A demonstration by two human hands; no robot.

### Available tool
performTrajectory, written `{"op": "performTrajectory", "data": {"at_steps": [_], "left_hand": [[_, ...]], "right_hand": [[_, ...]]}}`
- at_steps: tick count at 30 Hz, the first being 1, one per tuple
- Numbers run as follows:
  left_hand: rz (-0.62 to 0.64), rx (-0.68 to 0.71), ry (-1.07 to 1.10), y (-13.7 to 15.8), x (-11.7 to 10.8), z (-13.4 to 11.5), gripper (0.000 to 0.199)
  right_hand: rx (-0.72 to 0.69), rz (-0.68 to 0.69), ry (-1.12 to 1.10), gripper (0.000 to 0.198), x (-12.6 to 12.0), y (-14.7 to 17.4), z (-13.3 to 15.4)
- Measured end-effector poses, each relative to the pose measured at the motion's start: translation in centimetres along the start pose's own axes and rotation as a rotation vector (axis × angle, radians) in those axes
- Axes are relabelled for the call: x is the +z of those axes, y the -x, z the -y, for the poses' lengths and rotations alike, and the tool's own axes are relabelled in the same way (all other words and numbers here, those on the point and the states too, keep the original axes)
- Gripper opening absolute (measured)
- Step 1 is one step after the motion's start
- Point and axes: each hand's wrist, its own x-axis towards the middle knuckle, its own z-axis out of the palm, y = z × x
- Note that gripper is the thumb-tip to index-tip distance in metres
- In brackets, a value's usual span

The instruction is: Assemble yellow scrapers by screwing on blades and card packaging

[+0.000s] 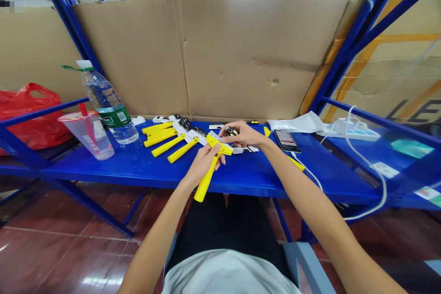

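Observation:
A yellow scraper (206, 180) is gripped in my left hand (204, 161), its handle slanting down toward me and its wide head up. My left thumb presses on the head near the screws. My right hand (240, 134) is closed around a black and yellow screwdriver (233, 132), whose shaft points down to the right, away from the scraper. The right fingertips touch the pale edge at the scraper's head. To the left, several more yellow scrapers (167, 145) lie in a fanned row, with black and white printed pieces (184, 124) at their heads.
A large water bottle (117, 117) and a plastic cup (90, 137) stand at left, beside a red bag (32, 115). A phone (288, 141) with a white cable (312, 175), a white plastic bag (296, 123) and a power strip (361, 134) lie at right. Cardboard (241, 55) walls the back.

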Motion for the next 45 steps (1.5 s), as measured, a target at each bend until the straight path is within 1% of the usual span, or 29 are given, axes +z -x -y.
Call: {"op": "performTrajectory", "data": {"at_steps": [8, 16, 22, 29, 32, 38, 42, 45], "left_hand": [[0.007, 0.015, -0.024, 0.07, -0.02, 0.00, 0.047], [0.045, 0.021, -0.050, 0.27, -0.08, -0.16, 0.048], [0.071, 0.026, -0.022, 0.30, 0.00, -0.26, 0.047], [0.065, 0.031, 0.008, 0.52, 0.19, -0.62, 0.054], [0.070, 0.035, 0.008, 0.60, 0.17, -0.70, 0.057], [0.084, 0.041, -0.001, 0.59, 0.02, -0.56, 0.057], [0.112, 0.053, 0.000, 0.66, -0.02, -0.58, 0.057], [0.107, 0.053, 0.000, 0.80, 0.14, -0.84, 0.061]], "right_hand": [[-0.003, 0.016, -0.010, 0.039, -0.19, 0.09, -0.12], [-0.009, 0.087, -0.024, 0.035, -0.08, -0.03, -0.33], [-0.019, 0.102, -0.023, 0.037, -0.26, -0.05, -0.54], [-0.041, 0.084, -0.050, 0.040, -0.04, 0.02, -0.13], [-0.037, 0.096, -0.039, 0.041, -0.10, 0.05, -0.14], [-0.026, 0.125, -0.065, 0.044, -0.45, 0.06, -0.60], [-0.023, 0.137, -0.079, 0.041, -0.50, 0.05, -0.57], [-0.018, 0.148, -0.074, 0.041, -0.45, 0.08, -0.41]]}}
